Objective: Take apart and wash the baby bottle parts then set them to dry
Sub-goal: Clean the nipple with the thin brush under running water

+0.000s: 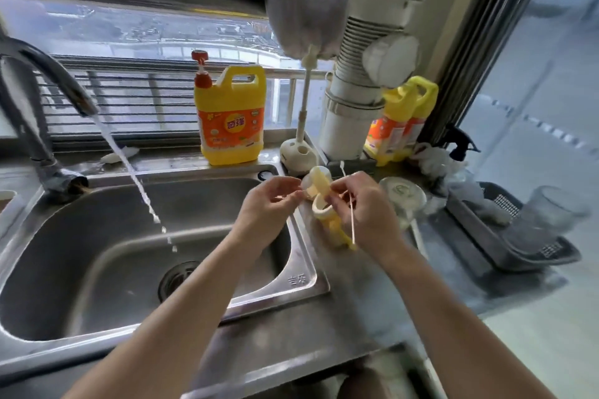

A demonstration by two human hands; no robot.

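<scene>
Both hands work close together over the counter just right of the sink (303, 272). The left hand (269, 204) pinches a pale translucent piece (316, 179), and the right hand (363, 207) is curled round the yellow handled collar (324, 213) and a thin straw (352, 220) (exactly how it pins the straw is unclear). Brace the collar, ease the piece straight off, then rinse each part separately under the running tap stream (139, 183).
</scene>
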